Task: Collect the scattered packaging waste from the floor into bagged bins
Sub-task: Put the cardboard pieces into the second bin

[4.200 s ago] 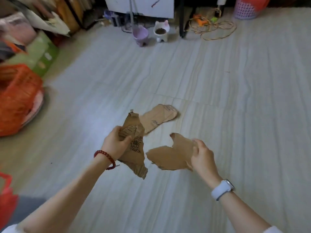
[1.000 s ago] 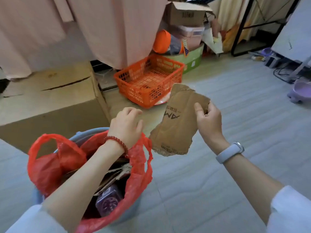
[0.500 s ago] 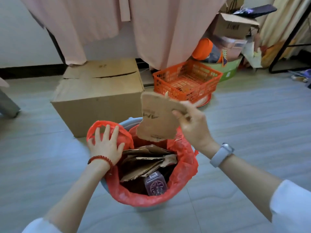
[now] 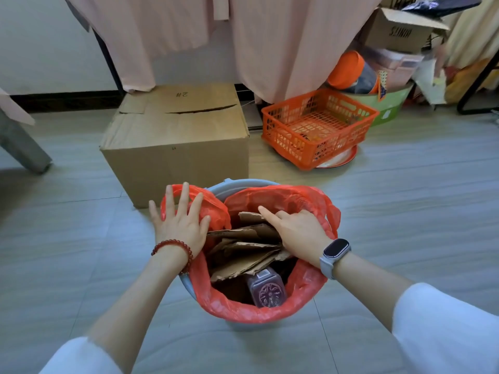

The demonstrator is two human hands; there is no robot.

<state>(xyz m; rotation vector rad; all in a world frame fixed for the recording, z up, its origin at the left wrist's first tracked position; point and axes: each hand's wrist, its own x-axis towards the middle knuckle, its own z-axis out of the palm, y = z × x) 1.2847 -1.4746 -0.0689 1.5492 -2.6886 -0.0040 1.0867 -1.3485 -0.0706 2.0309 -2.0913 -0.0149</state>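
A grey bin (image 4: 216, 188) lined with a red plastic bag (image 4: 294, 303) stands on the floor in front of me. Several torn brown cardboard pieces (image 4: 243, 255) and a purple plastic container (image 4: 267, 291) lie inside it. My left hand (image 4: 179, 225) rests flat with spread fingers on the bag's left handle at the rim. My right hand (image 4: 297, 233) is inside the bin's right side, index finger stretched out, pressing on the top cardboard; its other fingers are hidden.
A closed cardboard box (image 4: 178, 136) stands right behind the bin. An orange plastic basket (image 4: 318, 125) sits tilted to the right, with a green tub (image 4: 388, 109) and stacked boxes behind. Pink cloth (image 4: 270, 44) hangs above. A grey leg (image 4: 21, 147) stands at the left.
My right hand has lowered the cardboard piece into the bin and now presses on the pile. My left hand stays on the bag's left rim. The view has tilted down onto the bin.
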